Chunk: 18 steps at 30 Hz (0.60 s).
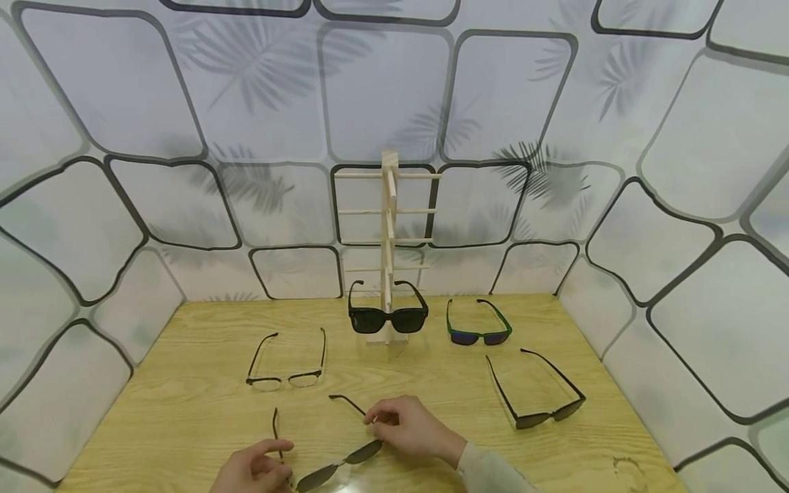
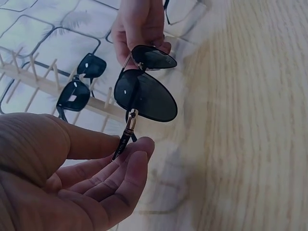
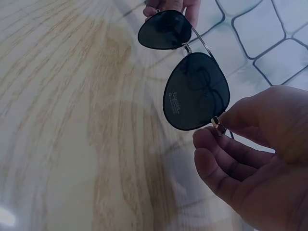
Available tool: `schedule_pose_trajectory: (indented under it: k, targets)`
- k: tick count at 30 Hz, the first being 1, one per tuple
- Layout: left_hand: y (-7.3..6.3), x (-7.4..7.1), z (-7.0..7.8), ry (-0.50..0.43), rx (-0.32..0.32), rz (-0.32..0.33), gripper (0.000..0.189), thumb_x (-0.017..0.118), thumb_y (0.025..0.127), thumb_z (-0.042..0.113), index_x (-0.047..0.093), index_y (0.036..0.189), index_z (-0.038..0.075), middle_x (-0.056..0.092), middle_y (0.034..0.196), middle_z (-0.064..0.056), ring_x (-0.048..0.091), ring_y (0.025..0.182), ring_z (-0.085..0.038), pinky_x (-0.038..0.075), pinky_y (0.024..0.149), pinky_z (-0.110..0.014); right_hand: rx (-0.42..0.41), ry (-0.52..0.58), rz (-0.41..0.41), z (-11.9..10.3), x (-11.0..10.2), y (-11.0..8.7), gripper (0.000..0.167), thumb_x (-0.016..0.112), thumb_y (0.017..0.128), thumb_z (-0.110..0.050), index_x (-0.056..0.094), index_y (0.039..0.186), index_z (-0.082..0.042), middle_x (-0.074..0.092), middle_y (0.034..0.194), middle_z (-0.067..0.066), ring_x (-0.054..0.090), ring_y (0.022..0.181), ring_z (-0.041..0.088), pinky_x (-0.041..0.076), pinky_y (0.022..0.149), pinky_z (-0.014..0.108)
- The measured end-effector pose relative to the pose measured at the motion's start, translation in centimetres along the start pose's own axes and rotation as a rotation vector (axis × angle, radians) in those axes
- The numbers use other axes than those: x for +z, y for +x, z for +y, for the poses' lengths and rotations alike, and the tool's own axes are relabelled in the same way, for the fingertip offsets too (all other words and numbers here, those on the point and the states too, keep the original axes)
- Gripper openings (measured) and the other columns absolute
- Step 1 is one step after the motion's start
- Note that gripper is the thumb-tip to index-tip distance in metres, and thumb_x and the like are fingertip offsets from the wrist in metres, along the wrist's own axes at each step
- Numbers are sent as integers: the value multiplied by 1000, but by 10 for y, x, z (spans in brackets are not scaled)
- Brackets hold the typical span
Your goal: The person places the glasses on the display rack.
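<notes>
Both hands hold a pair of dark-lensed sunglasses (image 1: 317,477) with thin rims, just over the front of the table. My left hand (image 1: 253,469) pinches one temple arm between thumb and fingers, close behind its gold-coloured hinge, as the left wrist view shows. On the other side my right hand (image 1: 409,428) grips the second temple at its hinge, beside the lens. Both temples are unfolded and point away toward the back. Small pale lettering marks one lens (image 3: 192,96) in the right wrist view.
A wooden display rack (image 1: 388,205) with pegs stands at the back, bearing black sunglasses (image 1: 408,320) low down. On the table (image 1: 185,404) lie clear browline eyeglasses (image 1: 304,380) at left, green-framed sunglasses (image 1: 465,338) and dark sunglasses (image 1: 533,420) at right. Patterned walls (image 1: 265,123) enclose three sides.
</notes>
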State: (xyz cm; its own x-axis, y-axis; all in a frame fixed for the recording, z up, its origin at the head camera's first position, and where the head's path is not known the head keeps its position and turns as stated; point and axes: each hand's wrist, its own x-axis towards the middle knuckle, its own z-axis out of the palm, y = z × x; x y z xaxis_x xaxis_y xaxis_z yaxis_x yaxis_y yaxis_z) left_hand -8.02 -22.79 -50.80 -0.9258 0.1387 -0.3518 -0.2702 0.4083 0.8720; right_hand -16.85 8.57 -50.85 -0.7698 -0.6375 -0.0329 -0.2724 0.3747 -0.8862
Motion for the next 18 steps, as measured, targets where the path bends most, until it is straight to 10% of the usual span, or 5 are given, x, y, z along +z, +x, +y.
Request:
schedule_pose_trajectory:
  k: [18]
  targets:
    - [-13, -31, 37, -8, 259, -21, 50, 68, 103, 11, 53, 143, -14, 76, 96, -18, 74, 79, -14, 64, 70, -34, -27, 90, 48, -32, -21, -5, 20, 63, 106, -15, 76, 118, -7, 74, 98, 23, 71, 71, 25, 56, 61, 22]
